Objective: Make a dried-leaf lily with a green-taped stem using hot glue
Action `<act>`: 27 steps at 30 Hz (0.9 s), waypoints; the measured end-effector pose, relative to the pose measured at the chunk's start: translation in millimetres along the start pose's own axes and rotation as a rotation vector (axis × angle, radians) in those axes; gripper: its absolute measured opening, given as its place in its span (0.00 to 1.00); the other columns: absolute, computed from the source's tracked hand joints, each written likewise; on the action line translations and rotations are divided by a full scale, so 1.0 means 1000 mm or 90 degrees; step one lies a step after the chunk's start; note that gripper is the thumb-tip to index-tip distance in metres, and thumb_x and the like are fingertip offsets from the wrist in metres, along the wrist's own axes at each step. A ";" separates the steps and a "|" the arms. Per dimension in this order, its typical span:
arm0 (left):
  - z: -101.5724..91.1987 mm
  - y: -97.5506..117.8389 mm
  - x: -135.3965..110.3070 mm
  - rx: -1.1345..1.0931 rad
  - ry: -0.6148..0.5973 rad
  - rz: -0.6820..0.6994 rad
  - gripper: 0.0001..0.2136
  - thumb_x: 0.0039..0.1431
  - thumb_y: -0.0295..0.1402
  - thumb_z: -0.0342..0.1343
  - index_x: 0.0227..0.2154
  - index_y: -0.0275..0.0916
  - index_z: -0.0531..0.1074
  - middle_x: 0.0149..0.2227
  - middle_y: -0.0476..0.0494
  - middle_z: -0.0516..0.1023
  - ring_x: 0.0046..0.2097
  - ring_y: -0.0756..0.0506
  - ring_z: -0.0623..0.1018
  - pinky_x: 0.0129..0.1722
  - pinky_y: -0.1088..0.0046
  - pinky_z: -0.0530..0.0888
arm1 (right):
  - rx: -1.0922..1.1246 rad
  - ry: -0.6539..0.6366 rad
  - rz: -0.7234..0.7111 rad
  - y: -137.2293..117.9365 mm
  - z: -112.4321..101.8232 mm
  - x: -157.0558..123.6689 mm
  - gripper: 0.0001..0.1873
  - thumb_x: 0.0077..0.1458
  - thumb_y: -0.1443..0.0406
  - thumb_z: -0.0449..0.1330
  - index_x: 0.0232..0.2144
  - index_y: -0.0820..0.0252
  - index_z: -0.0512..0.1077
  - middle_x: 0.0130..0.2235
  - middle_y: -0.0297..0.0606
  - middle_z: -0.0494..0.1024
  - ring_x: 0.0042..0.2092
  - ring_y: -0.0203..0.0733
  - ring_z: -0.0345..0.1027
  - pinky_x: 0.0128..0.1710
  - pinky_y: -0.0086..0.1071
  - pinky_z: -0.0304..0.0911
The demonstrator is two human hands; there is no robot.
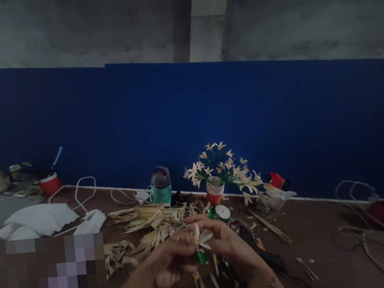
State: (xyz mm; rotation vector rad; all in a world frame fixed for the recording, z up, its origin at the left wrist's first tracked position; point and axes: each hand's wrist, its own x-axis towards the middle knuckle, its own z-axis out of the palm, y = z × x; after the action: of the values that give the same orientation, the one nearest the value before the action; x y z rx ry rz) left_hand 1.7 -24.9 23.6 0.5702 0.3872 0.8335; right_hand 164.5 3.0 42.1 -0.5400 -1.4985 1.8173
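The left hand (pixel 171 258) is drawn in narrow, its thumb and forefinger pinching a small pale flower (pixel 204 240) low down by its base. The right hand (pixel 229 239) curves round from the other side, fingers arched above and beside the petals; whether its fingertips also grip the flower I cannot tell, since they are partly hidden. The flower stands roughly upright between the two hands, above the surface (pixel 321 233), with something green (pixel 203 257) just under it, perhaps tape.

The step in hand seems to be work at the flower's base, where petals meet stem. As I judge it, the next move calls for a light, steady pinch with one hand, so the thin petals are not bent, while the other is free to turn or press.

Just beyond the hands sits a green roll with a white centre (pixel 222 212). Behind it, a red and white cup (pixel 215 191) stands near spreading stems of similar flowers (pixel 229 165). Dry husks (pixel 158 216) lie heaped to the left, a teal container (pixel 161 191) behind them. A black tool (pixel 263 252) lies beside the right forearm, with thin white sticks (pixel 306 269) farther right. A blue panel (pixel 189 113) closes off the back.
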 end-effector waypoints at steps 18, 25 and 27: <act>0.000 0.003 -0.001 0.180 0.072 0.040 0.08 0.30 0.26 0.67 0.18 0.33 0.74 0.20 0.49 0.71 0.24 0.54 0.68 0.24 0.79 0.61 | -0.005 -0.005 -0.070 0.011 -0.001 0.003 0.06 0.37 0.66 0.69 0.24 0.56 0.78 0.45 0.39 0.71 0.46 0.48 0.66 0.49 0.40 0.57; 0.001 0.002 0.005 0.201 0.115 0.126 0.11 0.31 0.26 0.67 0.20 0.34 0.71 0.24 0.49 0.71 0.23 0.55 0.66 0.22 0.81 0.59 | -0.029 0.025 -0.096 0.012 -0.008 0.007 0.05 0.36 0.66 0.69 0.22 0.55 0.78 0.44 0.39 0.72 0.44 0.45 0.66 0.45 0.38 0.60; 0.001 0.001 0.006 0.227 0.127 0.163 0.11 0.31 0.27 0.67 0.19 0.34 0.69 0.25 0.49 0.72 0.24 0.54 0.67 0.23 0.80 0.61 | -0.037 0.033 -0.098 0.011 -0.008 0.006 0.05 0.37 0.66 0.69 0.22 0.56 0.78 0.44 0.39 0.72 0.45 0.45 0.66 0.46 0.38 0.60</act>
State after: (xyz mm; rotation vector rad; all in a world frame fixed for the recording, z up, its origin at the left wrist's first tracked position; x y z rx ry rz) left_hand 5.2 -20.1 24.8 0.8831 0.6617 1.0807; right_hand 163.2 11.9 30.4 -0.4826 -1.5184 1.6342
